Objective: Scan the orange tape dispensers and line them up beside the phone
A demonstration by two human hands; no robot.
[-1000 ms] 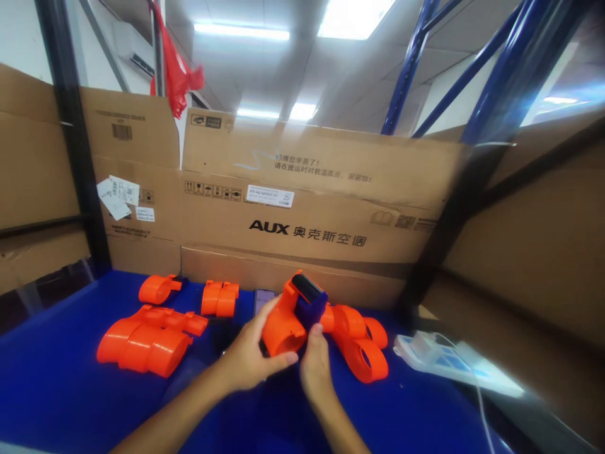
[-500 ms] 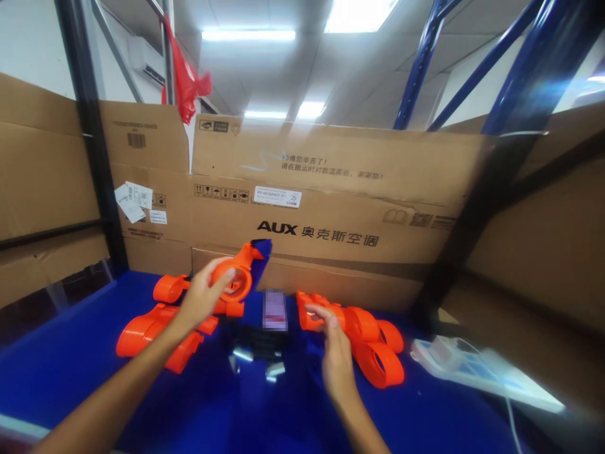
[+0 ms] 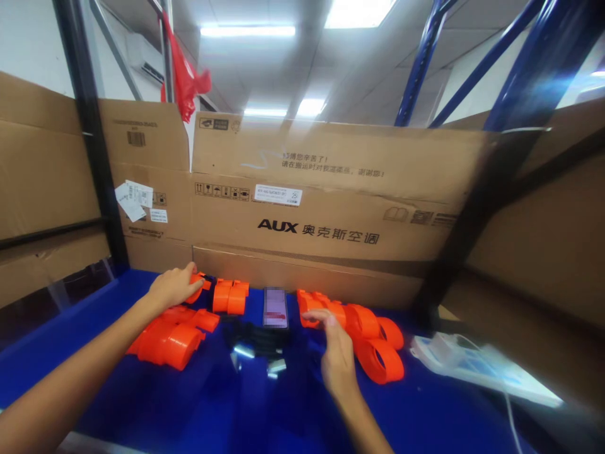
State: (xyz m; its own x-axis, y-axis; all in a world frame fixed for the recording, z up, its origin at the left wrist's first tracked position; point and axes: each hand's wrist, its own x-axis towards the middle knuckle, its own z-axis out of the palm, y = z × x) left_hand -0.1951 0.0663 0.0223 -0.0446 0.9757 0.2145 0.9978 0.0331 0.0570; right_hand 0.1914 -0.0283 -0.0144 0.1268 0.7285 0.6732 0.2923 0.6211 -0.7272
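My left hand [image 3: 174, 287] reaches to the back left of the blue table [image 3: 142, 403], its fingers curled over a small orange plastic part [image 3: 199, 281] that sits on the table. My right hand [image 3: 334, 356] hovers with fingers stretched out, the tips at the near edge of a row of orange ring-shaped parts [image 3: 368, 337]; it holds nothing. Between the hands lie an orange double clip part [image 3: 230, 296], a phone [image 3: 275, 308] lying flat, and a dark bundle with small metal pieces [image 3: 258, 347].
A pile of larger orange housings [image 3: 170, 337] lies under my left forearm. A white power strip [image 3: 472, 372] with a cable lies at the right. Cardboard walls [image 3: 331, 208] and black and blue rack posts close in the table's back and sides.
My left hand carried the orange and blue part from the middle up and left, then lowered it to the back left of the table. My right hand let go and moved toward the orange rings.
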